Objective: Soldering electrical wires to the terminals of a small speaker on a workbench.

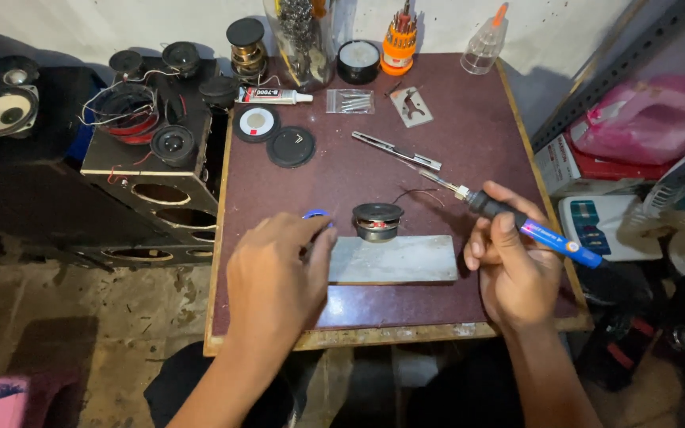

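My right hand [509,265] grips a soldering iron [533,230] with a blue and black handle; its metal tip points up-left toward thin wires beside a small round speaker [377,219]. The speaker sits on the maroon table [469,135], at the far edge of a grey flat slab [394,259]. My left hand [279,273] rests at the slab's left end, fingers curled over a small blue round object [316,214] that is mostly hidden; whether it is gripped is unclear.
Tweezers [396,150], a glue tube [273,96], two black discs [291,147], a small bag of screws [350,101], a screwdriver set [399,40] and a clear bottle [487,43] lie farther back. A speaker cabinet with loose drivers [152,135] stands at left; shelves with boxes at right.
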